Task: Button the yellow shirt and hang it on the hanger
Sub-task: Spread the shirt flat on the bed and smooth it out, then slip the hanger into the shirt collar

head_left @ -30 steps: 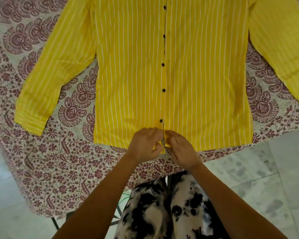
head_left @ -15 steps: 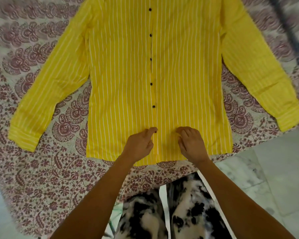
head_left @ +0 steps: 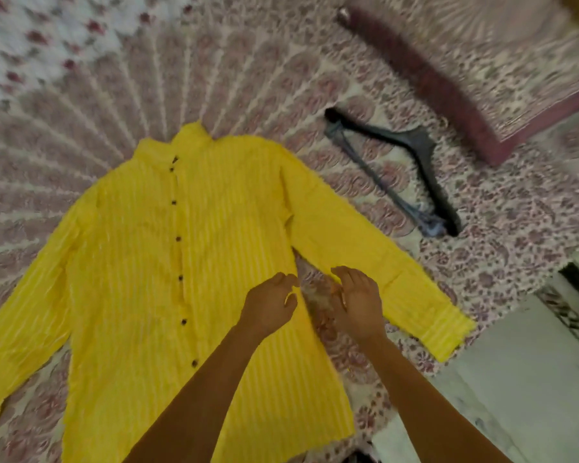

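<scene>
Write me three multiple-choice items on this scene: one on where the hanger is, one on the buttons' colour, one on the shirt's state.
1. The hanger lies:
A) under the shirt
B) across its chest
C) on the bedspread, right of it and apart

2. The buttons are:
A) dark
B) white
C) yellow

3. The shirt is:
A) folded in half
B) spread flat, front up
C) hung up

Answers:
1 C: printed cloth shows between the two.
2 A: dark dots run down the yellow front.
3 B: it lies flat on the bedspread, buttoned front facing up.
</scene>
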`<act>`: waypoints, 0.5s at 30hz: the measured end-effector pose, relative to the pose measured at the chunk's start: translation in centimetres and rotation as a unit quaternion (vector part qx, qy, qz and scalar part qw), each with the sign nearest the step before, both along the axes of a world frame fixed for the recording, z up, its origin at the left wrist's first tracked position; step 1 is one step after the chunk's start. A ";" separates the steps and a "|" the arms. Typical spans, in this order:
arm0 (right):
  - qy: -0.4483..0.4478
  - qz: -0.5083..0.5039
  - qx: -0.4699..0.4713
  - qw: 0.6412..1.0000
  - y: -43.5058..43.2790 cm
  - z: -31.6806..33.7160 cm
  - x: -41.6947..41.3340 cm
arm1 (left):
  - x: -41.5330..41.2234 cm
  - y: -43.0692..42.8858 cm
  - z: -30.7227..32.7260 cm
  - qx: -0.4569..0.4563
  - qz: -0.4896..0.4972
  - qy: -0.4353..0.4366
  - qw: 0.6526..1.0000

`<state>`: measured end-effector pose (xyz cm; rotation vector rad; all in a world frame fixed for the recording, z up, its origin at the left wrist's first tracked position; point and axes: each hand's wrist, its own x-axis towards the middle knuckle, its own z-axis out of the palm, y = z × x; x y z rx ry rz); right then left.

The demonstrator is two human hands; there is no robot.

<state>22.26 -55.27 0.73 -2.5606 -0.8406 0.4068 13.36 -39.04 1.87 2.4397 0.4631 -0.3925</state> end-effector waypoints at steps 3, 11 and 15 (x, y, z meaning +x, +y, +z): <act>-0.015 -0.042 -0.014 0.999 -2.0 0.2 6.5 | 8.0 -1.6 -0.1 -0.021 -0.017 -0.007 1.000; -0.027 -0.188 -0.097 0.977 -3.4 -3.0 21.0 | 26.3 -2.6 -2.6 0.024 -0.042 -0.043 0.998; -0.021 -0.279 -0.124 0.952 -3.7 -5.5 26.3 | 33.5 -2.2 -4.4 0.080 -0.029 -0.092 0.992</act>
